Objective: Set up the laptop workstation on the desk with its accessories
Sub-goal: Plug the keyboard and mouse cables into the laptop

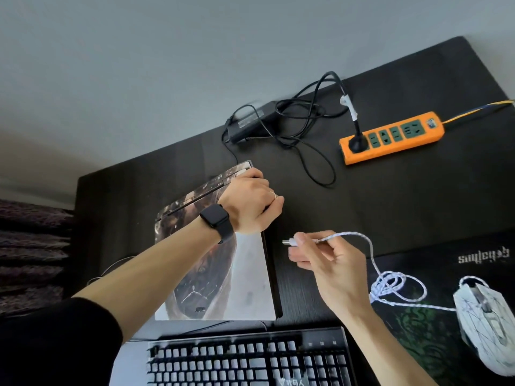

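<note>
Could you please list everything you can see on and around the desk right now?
closed laptop with grey-brown printed lid: one, desk centre.
black power adapter brick with tangled cable: one, far edge.
orange power strip with green sockets: one, far right, black plug inserted.
dark green-patterned mouse pad: one, right side.
white angular mouse: one, on the pad.
white braided USB cable: one, coiled beside the mouse.
black keyboard with white keys: one, near edge.
black desk: one, beneath everything.
black smartwatch: one, left wrist.
left hand: grips the laptop's far corner.
right hand: fingers pinch the cable's plug.

Soft dim daylight, wide-angle bending at edges, slight blur.
</note>
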Tool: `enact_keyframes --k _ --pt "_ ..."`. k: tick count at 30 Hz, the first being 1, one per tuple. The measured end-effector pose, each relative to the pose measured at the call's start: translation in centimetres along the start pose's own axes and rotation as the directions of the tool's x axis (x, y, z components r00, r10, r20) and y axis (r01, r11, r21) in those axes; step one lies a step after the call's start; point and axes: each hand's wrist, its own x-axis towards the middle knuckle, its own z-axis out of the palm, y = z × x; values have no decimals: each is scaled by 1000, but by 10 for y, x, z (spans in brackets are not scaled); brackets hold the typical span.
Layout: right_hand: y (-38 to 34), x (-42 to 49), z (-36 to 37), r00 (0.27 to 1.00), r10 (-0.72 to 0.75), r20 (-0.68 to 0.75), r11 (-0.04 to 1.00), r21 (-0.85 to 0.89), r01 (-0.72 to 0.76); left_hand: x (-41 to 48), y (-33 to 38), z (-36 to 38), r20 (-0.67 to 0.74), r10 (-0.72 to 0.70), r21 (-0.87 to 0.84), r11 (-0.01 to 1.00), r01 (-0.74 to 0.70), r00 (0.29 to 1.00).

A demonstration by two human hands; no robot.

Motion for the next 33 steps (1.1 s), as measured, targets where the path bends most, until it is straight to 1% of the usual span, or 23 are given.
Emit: enact_keyframes --k 2,5,16,18,22,27,33 --pt "0 1 6 998 48 -42 998 -35 -50 -1 0 1 -3 -3 -3 1000 3 1000" --pt "4 4 14 990 124 -66 991 -34 -126 -3 -1 1 21 -27 7 1000 27 999" --pt "6 9 39 970 226 -94 971 102 -217 -6 1 5 6 -55 -2 998 55 998" --pt "2 7 40 973 204 -105 979 48 -200 -6 1 6 7 -62 0 998 62 998" --pt "-1 6 40 986 96 -133 981 -157 -117 -5 0 7 5 -57 -4 998 57 998" --pt "-3 4 42 992 -6 -129 960 -279 -31 -5 3 11 8 -61 6 998 61 998" --pt "9 3 48 986 -27 -166 956 -294 -23 -2 4 15 73 -78 10 997 77 994"
